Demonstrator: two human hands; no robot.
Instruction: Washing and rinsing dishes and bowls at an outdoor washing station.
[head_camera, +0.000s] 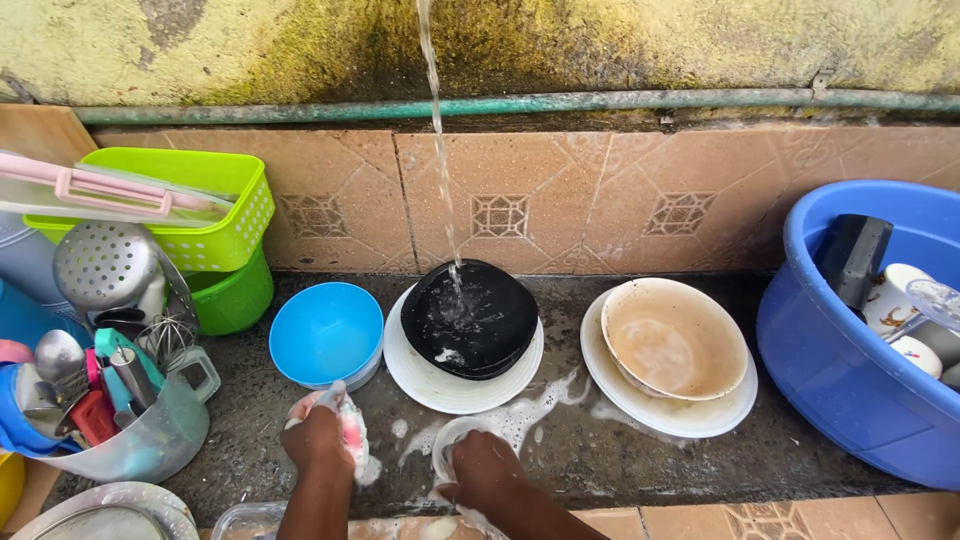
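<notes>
Left hand: your left hand (318, 440) is clenched around a soapy pink-and-white sponge (352, 430), low on the wet tabletop (640, 460), just in front of the light blue bowl (326, 333).
Right hand: your right hand (484, 465) grips a small white dish (452, 450) by its near edge; the fingers curl over it, so most of it is hidden and you cannot tell whether it is a saucer or a lid.
Dish position: it rests at the front edge of the tabletop, in suds, between your two hands and closer to the right one.
Key relation: the sponge lies just to the left of the dish, near but not touching it; the dish's round face tilts up toward you, so it has no clear long axis.
Nearer hand: the right hand is on the dish; the left is the one beside it with the sponge.
Beyond the hands: a black plate (470, 318) sits on a white plate (440, 385), straight ahead of the dish, under a thin stream of water (440, 150).
Right of that: a brown-stained bowl (673, 340) sits on another white plate (700, 412), well apart from your right hand.
Far right: a big blue basin (830, 380) holds cups and a dark block.
Far left: a clear jug of utensils (140, 430) and a green basket (215, 195) stand well clear of the sponge.
</notes>
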